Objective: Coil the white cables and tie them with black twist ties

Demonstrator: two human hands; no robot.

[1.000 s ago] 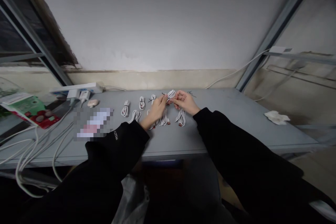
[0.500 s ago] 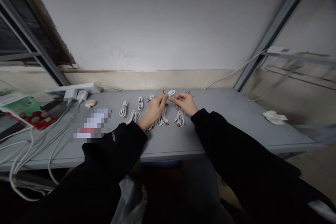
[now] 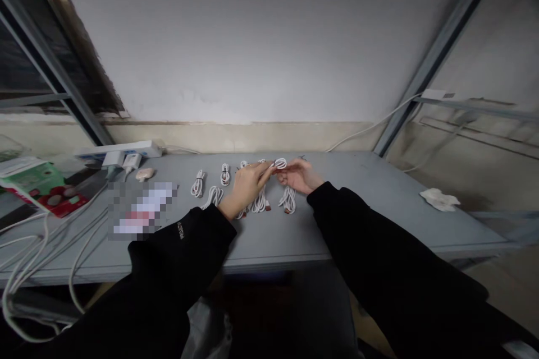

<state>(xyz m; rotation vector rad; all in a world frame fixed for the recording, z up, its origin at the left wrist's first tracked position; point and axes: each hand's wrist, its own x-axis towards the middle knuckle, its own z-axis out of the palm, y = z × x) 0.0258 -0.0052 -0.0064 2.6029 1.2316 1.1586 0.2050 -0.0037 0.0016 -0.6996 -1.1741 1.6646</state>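
Several tied cable coils (image 3: 197,183) lie finished on the worktop (image 3: 370,190) — one white coil (image 3: 280,164) left in hand, pinched firmly by the left hand (image 3: 247,184) and right hand (image 3: 300,175), its tie unclear.

place: plain workroom | signs: grey workbench (image 3: 357,171), power strip (image 3: 118,149), bundled white cables (image 3: 197,184), bare plaster wall (image 3: 252,56)

White cables (image 3: 288,199) with copper-red tips (image 3: 287,211) on a grey tabletop (image 3: 357,213).
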